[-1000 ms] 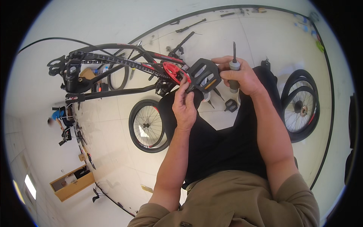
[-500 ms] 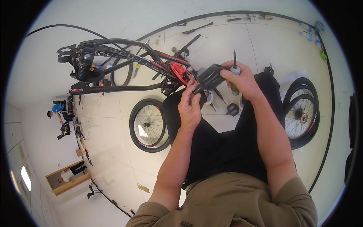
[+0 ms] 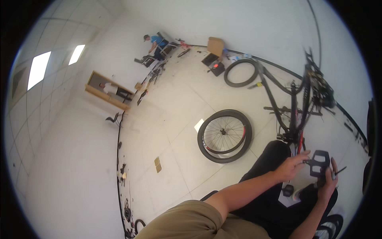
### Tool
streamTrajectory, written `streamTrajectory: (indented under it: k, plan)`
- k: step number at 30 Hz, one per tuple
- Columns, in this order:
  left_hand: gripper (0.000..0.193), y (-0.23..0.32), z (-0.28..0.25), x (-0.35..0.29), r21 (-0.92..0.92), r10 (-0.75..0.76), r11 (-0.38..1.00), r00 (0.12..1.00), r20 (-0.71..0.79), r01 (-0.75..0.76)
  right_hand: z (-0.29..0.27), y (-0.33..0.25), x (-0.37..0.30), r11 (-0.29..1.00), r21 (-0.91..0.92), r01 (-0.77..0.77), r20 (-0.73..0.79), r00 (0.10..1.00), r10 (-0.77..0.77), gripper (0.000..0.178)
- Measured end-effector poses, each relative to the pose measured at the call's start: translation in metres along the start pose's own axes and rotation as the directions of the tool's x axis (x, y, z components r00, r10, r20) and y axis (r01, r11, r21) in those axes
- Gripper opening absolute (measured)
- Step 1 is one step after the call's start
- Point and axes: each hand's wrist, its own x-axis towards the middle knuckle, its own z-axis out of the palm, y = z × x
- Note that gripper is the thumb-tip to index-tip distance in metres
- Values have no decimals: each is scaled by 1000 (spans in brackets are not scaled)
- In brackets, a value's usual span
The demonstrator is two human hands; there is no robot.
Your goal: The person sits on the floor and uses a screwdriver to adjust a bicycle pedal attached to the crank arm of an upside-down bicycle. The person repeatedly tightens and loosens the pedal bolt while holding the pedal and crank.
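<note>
A black bicycle pedal point(image 3: 320, 163) with cut-out openings is between my hands at the lower right. My left hand point(image 3: 291, 167) reaches across my leg, its fingertips closed at the pedal's axle end. My right hand point(image 3: 328, 185) grips the pedal's other side and also holds a screwdriver point(image 3: 341, 170), whose dark shaft sticks out past the fingers. Below my left hand, a second black pedal point(image 3: 287, 190) lies on the floor between my legs. Just beyond my hands stands a black and red bicycle frame point(image 3: 294, 109), blurred, with its chain and parts attached.
A spoked wheel with a black tyre point(image 3: 247, 135) lies left of my knee. Farther off are another tyre point(image 3: 238, 85), a black toolbox point(image 3: 217, 69) and a cardboard box point(image 3: 215, 46). A person in blue point(image 3: 157, 42) works by the far wall; another point(image 3: 113, 90) is in a doorway.
My view has swung left, so the bicycle frame and both hands now appear farther right. The pedal has turned to show its broad face. Both hands remain on it, the screwdriver still in my right.
</note>
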Motion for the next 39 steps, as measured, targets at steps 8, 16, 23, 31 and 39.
streamTrajectory:
  k: [8, 16, 23, 31, 39]
  plan:
    - [34, -12, 11, -25, 41, 44, 998, 998, -34, -43, -28, 11, -9, 991, 130, -37, 325, 946, -7, 73]
    - [34, -17, 9, -11, 142, 108, 984, 994, 11, -108, -9, -8, -11, 999, -5, -35, 231, 972, 35, 66]
    - [34, 9, -41, -21, 215, 72, 976, 982, -173, -34, 50, 0, 3, 981, 183, -66, 212, 977, 26, 26]
    - [43, 21, -58, -21, 166, 50, 986, 991, -122, -29, 74, 3, -1, 996, 90, -18, 79, 997, 11, 26]
    - [37, 9, -53, -18, 81, 68, 995, 987, -144, -57, 77, -4, -7, 983, 130, 130, 64, 988, -139, 34]
